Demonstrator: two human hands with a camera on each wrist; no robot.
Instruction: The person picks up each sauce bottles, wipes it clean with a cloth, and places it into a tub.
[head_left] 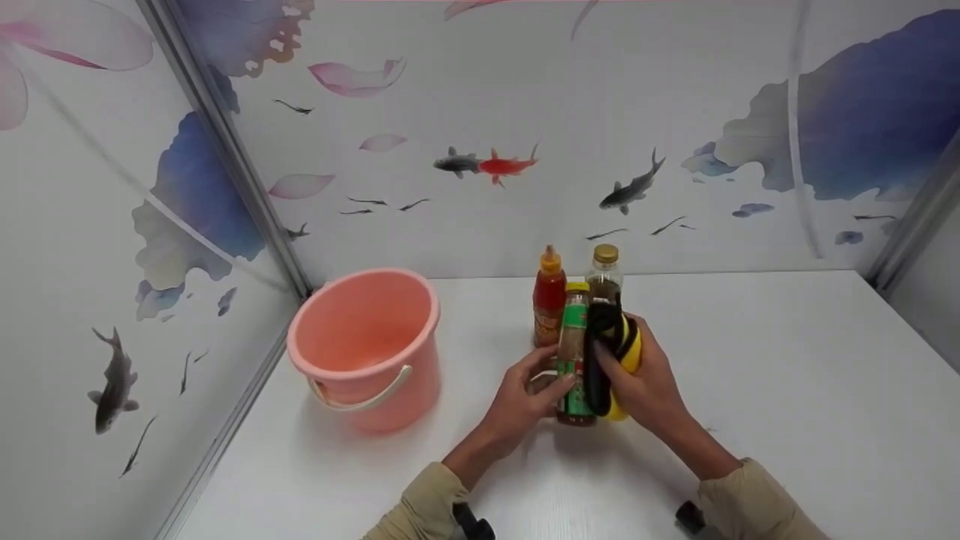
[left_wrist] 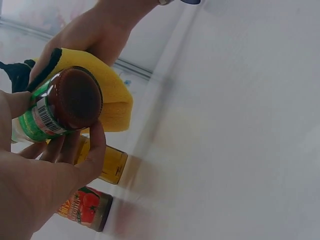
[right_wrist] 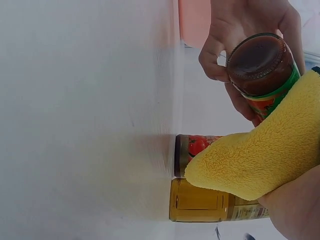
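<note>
My left hand (head_left: 514, 401) grips a glass sauce bottle (head_left: 575, 316) with a green label, yellow cap and brown contents. The bottle is held up off the table, and its dark base faces the camera in the left wrist view. In my right hand (head_left: 651, 382) is a folded yellow cloth (right_wrist: 260, 155) with black edging, held against the bottle's right side. Behind the hands stand a red sauce bottle (head_left: 550, 296) with an orange nozzle cap and a gold-capped glass bottle (head_left: 605, 271) of amber liquid (right_wrist: 200, 202). The hands and cloth partly hide both.
A pink bucket (head_left: 431, 360) with a white handle stands on the white table (head_left: 787, 390), left of the bottles. White panels (head_left: 480, 232) painted with fish and petals rise along the table's back and sides.
</note>
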